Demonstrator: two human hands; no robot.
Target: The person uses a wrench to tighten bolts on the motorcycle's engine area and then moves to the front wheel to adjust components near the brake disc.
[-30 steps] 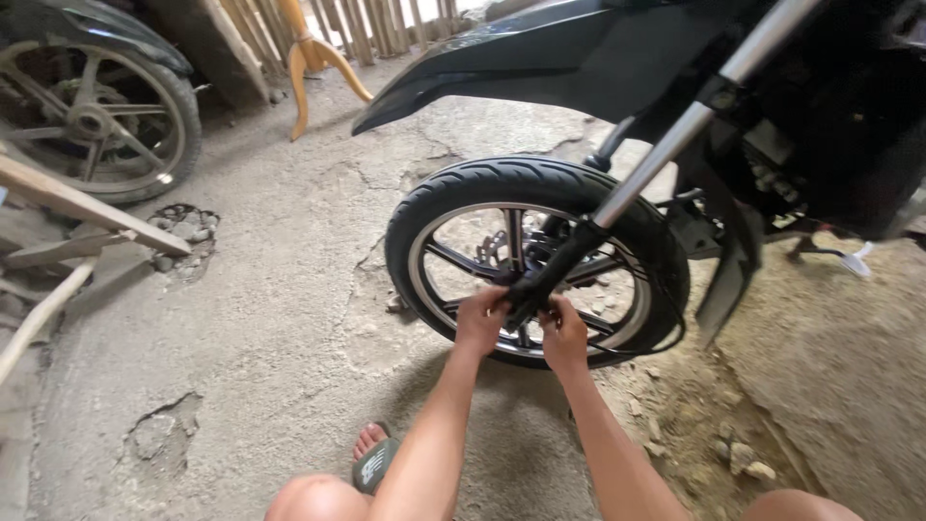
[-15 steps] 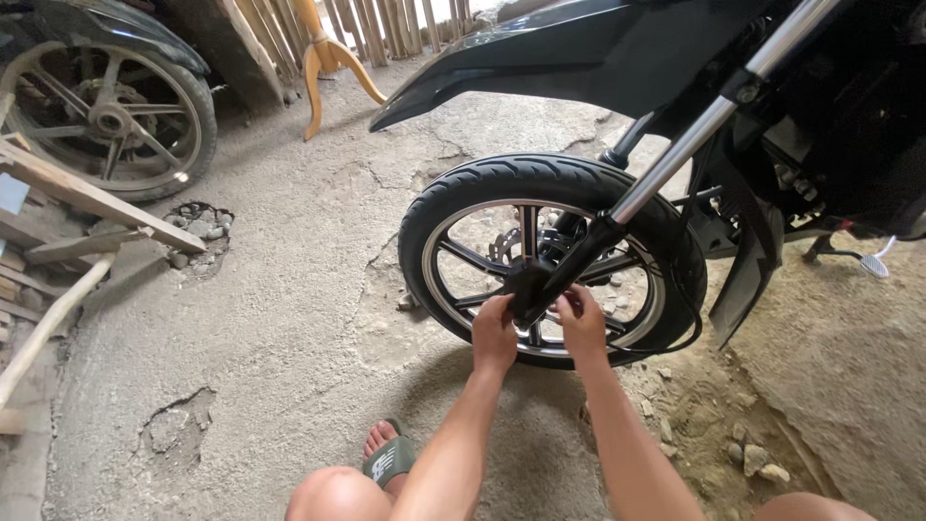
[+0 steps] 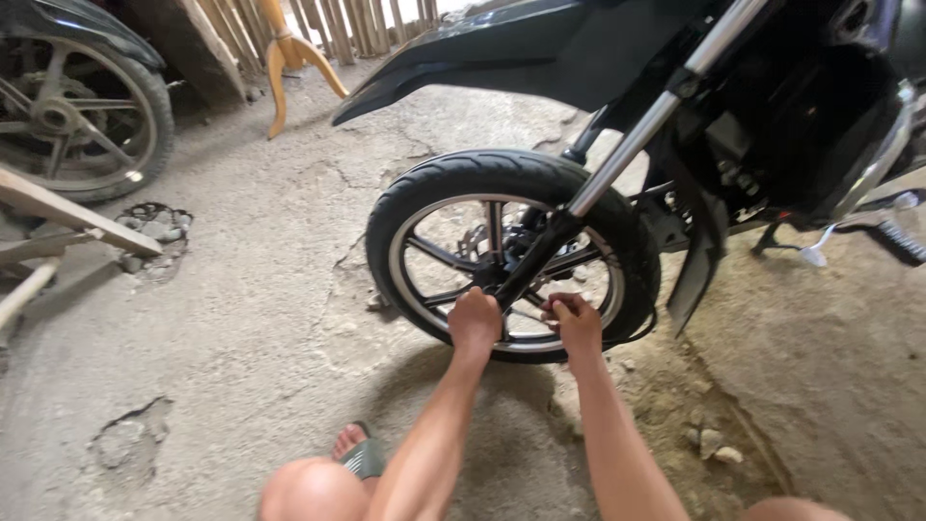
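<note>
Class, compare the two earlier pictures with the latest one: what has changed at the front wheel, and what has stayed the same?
Little changed. Both hands stay at the hub of the front wheel, by the bottom of the fork; the left hand and right hand have shifted only slightly. The right hand seems to hold a thin tool, too small to identify. The view has swung a little. The wheel, the motorcycle and the sandalled foot stayed put.

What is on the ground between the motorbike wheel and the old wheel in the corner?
Mostly bare cracked concrete floor in the head view, between front wheel and old wheel, with a rubble-filled hole.

axle end: hidden behind left hand | second wheel: cut by left edge
</note>
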